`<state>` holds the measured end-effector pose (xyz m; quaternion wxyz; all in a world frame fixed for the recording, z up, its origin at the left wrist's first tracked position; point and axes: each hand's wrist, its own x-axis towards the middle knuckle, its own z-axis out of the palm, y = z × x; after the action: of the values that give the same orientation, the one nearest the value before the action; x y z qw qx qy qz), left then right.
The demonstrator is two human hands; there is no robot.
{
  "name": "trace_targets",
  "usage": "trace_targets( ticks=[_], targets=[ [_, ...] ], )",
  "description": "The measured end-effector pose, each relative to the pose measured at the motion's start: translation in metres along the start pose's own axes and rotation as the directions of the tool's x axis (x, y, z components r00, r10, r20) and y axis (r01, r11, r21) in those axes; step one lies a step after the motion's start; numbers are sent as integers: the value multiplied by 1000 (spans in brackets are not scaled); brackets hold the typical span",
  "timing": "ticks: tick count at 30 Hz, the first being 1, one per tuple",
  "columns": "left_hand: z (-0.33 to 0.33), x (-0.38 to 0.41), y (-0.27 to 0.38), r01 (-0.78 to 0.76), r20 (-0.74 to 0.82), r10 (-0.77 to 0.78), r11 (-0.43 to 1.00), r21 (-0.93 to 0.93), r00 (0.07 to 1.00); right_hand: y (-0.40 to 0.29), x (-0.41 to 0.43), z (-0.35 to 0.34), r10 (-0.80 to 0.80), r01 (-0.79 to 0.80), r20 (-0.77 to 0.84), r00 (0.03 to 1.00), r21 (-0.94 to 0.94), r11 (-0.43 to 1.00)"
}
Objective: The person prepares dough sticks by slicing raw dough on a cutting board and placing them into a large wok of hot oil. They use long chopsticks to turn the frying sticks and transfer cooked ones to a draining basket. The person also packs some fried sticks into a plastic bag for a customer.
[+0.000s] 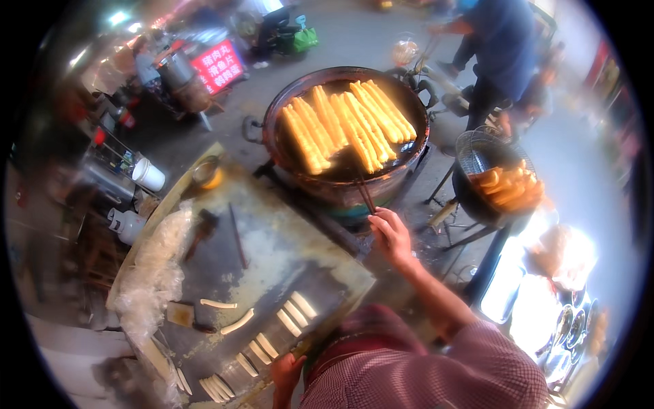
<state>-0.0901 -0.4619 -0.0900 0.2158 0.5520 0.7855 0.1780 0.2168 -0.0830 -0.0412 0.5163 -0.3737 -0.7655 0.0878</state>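
Observation:
My right hand [392, 232] grips long dark chopsticks [365, 193], whose far ends reach into the wok [341, 188] beside the fried dough sticks. Several golden dough sticks [350, 125] lie side by side in the dark oil. At the near edge of the worktable [301, 245] is my left hand [287, 373], its fingers partly hidden, close to strips of raw dough [263, 348]. More pale strips [296, 313] lie in small groups along this edge. Two single dough pieces [237, 322] rest farther in, near a square-bladed scraper [181, 314].
Clear plastic sheeting [153, 271] covers dough along the table's left side. A rolling pin [238, 235] and a bowl [207, 173] lie farther back. Right of the wok, a wire basket [493, 148] holds browned pieces [508, 186]. A person in blue [498, 46] stands beyond.

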Motion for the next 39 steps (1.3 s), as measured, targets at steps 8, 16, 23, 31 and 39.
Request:
trace_targets(
  ticks=[8,16,23,31,39],
  targets=[
    [24,-15,19,-114,-31,119,986,125,992,24,5,-16,-41,41,-51,998,5,999],
    [6,0,43,-383,-100,433,867,319,896,9,-9,-21,-50,50,-58,997,3,999],
    [-8,-12,9,-355,-114,452,811,466,884,-37,-12,-9,75,-74,-52,996,22,997],
    [7,-33,-56,-485,-80,596,717,501,799,-63,2,3,268,-255,-63,961,160,953],
    [53,-22,-103,-491,-45,588,713,500,808,-39,30,7,280,-268,-163,946,95,959]
  ],
)
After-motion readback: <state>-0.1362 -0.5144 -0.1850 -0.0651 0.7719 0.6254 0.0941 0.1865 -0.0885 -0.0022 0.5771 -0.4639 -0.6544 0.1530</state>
